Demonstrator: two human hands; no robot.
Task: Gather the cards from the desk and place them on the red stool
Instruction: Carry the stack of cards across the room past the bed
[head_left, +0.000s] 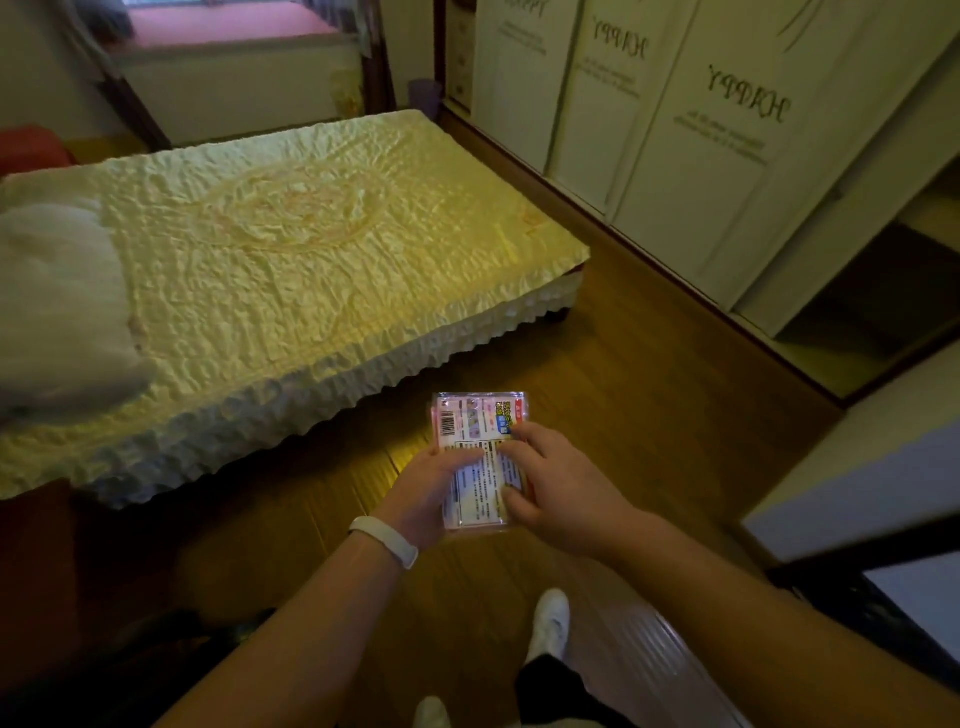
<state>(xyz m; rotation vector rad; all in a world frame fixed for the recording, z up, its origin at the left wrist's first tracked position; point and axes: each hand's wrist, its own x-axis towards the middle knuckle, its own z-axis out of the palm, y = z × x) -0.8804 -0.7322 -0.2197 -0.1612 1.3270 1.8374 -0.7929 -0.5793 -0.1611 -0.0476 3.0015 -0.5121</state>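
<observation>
A stack of cards (470, 426) in shiny plastic wrappers, with a barcode and printed text on the top one, is held above the wooden floor in the lower middle of the head view. My left hand (434, 486), with a white band on its wrist, grips the stack from the left and underneath. My right hand (558, 480) holds the right edge, fingers resting on the top card. A red object (28, 148) shows at the far left edge beyond the bed; I cannot tell whether it is the stool. The desk corner (852, 499) lies at the right.
A bed (270, 244) with a wrinkled yellow cover fills the left and centre, a white pillow (57, 301) on its left. White wardrobe doors (675, 130) line the right wall. Wooden floor (649, 374) runs between bed and wardrobe. My white-socked feet (550, 618) stand below.
</observation>
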